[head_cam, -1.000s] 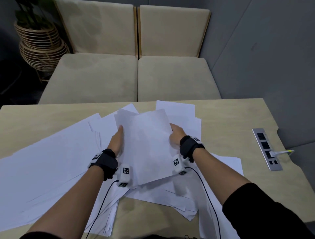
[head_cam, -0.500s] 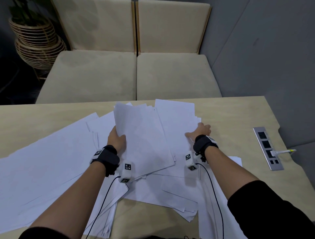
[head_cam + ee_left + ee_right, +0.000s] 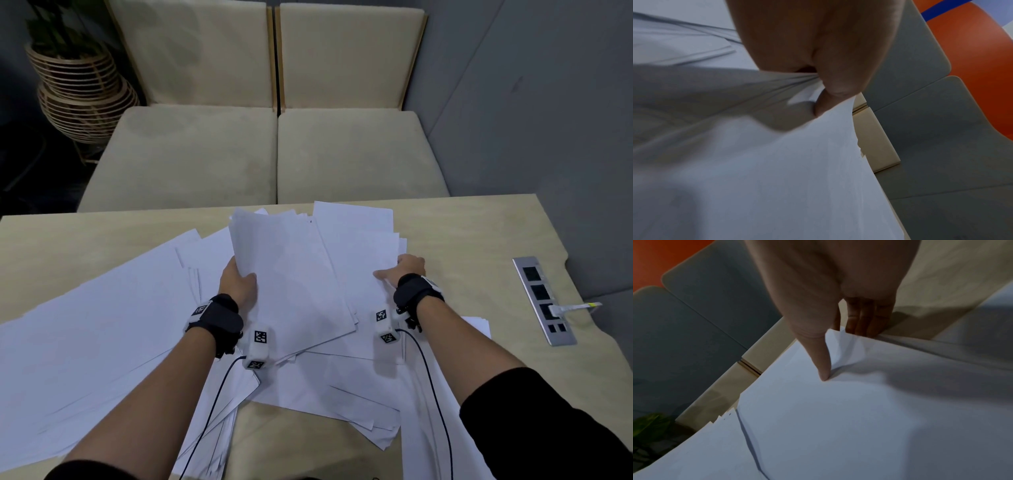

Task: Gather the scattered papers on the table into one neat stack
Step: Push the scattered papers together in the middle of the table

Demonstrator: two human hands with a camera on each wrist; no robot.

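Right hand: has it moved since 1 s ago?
Yes. The right hand has shifted right, toward the socket panel set in the table, off the bundle that the left hand holds and onto the right edge of the loose sheets.

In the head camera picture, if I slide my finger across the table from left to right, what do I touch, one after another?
loose papers → left hand → bundle of papers that it grips → right hand → socket strip → white cable
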